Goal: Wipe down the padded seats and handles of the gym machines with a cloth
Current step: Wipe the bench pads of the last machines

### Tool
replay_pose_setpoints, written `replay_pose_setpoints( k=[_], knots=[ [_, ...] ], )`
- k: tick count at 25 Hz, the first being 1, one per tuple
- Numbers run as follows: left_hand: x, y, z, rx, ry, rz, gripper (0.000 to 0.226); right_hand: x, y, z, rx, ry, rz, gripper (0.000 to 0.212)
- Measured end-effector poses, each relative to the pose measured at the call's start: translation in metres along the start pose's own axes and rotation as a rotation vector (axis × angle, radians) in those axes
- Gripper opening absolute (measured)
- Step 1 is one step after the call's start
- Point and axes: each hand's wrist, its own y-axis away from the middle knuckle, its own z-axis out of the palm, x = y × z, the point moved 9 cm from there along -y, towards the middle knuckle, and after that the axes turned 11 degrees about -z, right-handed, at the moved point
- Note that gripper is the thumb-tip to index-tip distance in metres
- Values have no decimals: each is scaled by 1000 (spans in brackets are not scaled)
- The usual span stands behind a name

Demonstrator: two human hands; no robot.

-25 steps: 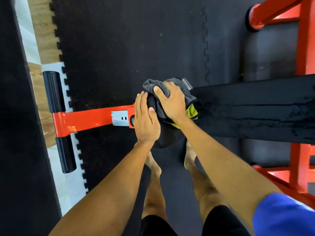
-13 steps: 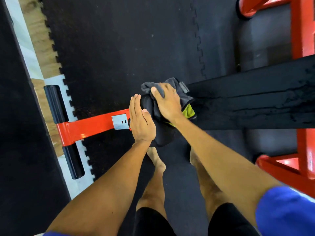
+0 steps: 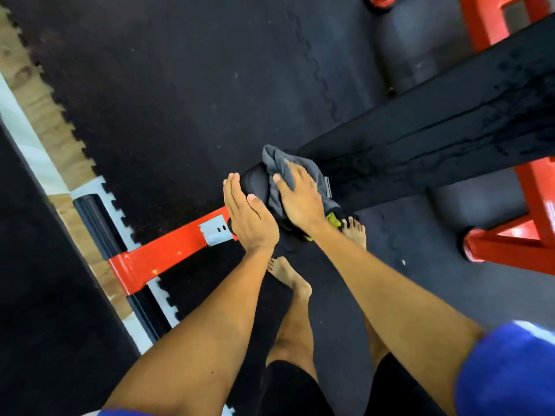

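Observation:
A grey cloth with a yellow-green edge lies over a black padded roller at the near end of the long black bench pad. My right hand presses flat on the cloth with straight fingers. My left hand rests with straight fingers against the roller's left end, beside the orange frame bar. The bench pad shows wet streaks along its length.
The orange bar ends in a black floor crossbar at the left, by the mat's jigsaw edge and a wooden floor strip. Orange frame legs stand at the right. My bare feet stand on the black rubber mat below the roller.
The view has swung, so the bench now runs diagonally. My right hand slid slightly along the cloth on the roller; my left hand keeps its place at the roller's end.

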Motion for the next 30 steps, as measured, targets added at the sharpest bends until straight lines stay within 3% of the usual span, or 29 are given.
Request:
replay_pose_setpoints(
  k=[2,8,11,13,16,19,22,25,27,28,29,30],
  knots=[
    [-2,-1,0,-1,-12,7,58,8,32,3,2,5,-26,77],
    [3,1,4,-57,-105,177,55,113,-23,-3,98,-340,391,125],
    [6,1,3,-70,-137,206,55,84,0,-7,114,-202,337,93],
    [12,1,2,-49,-162,262,54,40,29,-15,163,-97,183,83],
    [13,2,4,-62,-202,334,53,53,49,4,190,-148,83,69],
    [18,0,4,-69,-218,347,51,96,31,3,264,-376,286,70],
    [26,3,0,-84,-278,408,51,136,37,-4,364,-548,521,56],
    [33,-1,5,-132,-424,471,51,94,72,1,424,-536,547,71],
    [40,1,11,-166,-566,522,54,64,106,19,440,-547,556,67],
    [43,0,16,-196,-657,553,55,70,106,24,519,-488,555,66],
    [44,1,21,-235,-761,588,55,191,76,61,685,-580,515,65],
    [44,1,26,-266,-871,635,55,238,51,81,642,-604,411,67]
  ],
)
